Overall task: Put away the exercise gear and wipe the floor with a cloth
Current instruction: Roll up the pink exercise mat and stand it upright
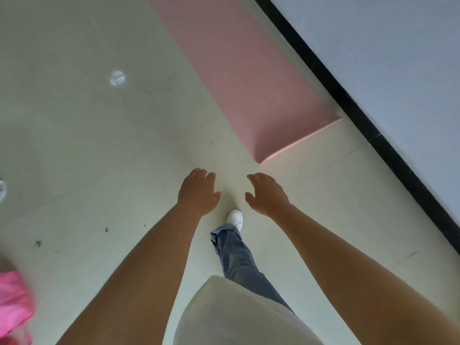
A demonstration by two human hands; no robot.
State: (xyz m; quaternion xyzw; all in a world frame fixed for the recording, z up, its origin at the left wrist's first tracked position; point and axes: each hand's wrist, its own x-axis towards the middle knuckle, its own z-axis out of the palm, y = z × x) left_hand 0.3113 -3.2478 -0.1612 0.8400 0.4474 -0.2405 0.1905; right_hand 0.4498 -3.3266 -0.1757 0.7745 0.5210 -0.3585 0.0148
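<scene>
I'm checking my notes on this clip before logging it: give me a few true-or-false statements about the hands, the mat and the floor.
1. Both hands, left and right, hold nothing. True.
2. The pink mat is rolled up. False: it lies flat.
3. The mat lies beside the black baseboard. True.
4. The left hand grips the mat. False: it is apart from it.
5. A white shoe shows between the arms. True.

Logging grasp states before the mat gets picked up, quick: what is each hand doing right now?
Left hand: open, fingers relaxed, holding nothing.
Right hand: open, fingers loosely curved, holding nothing, short of the pink mat.
</scene>
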